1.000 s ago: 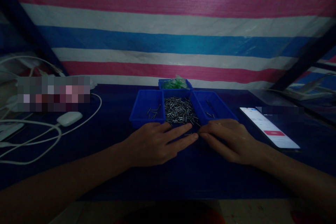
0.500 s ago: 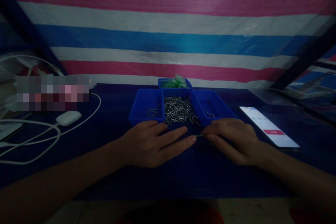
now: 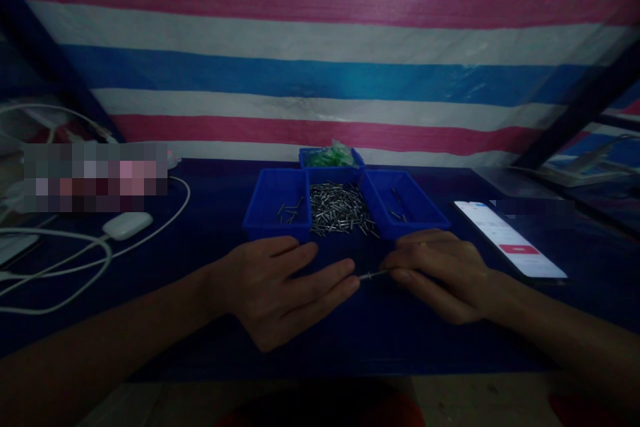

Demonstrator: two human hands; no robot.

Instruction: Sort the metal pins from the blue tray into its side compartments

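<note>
A thin metal blind rivet (image 3: 371, 275) with a small flange spans the gap between my hands, low over the blue table. The fingertips of my left hand (image 3: 280, 290) pinch its left end, while the other fingers stretch loosely forward. Its right end disappears into the closed fingers of my right hand (image 3: 440, 273). Just beyond my hands, a pile of rivets (image 3: 340, 207) lies between two blue bins. Several rivets lie in the left bin (image 3: 260, 207), and a few in the right bin (image 3: 417, 203).
Behind the pile, a blue bin (image 3: 305, 159) holds green plastic bags (image 3: 330, 157). A lit phone (image 3: 510, 240) lies to the right. White cables (image 3: 107, 260) and a white case (image 3: 127, 225) are on the left. Striped sheeting (image 3: 320, 80) hangs behind the table (image 3: 350, 347).
My left hand has shifted slightly left and nearer to me. More of the rivet, including its flange, now shows between my hands. My right hand has moved slightly left and nearer.
</note>
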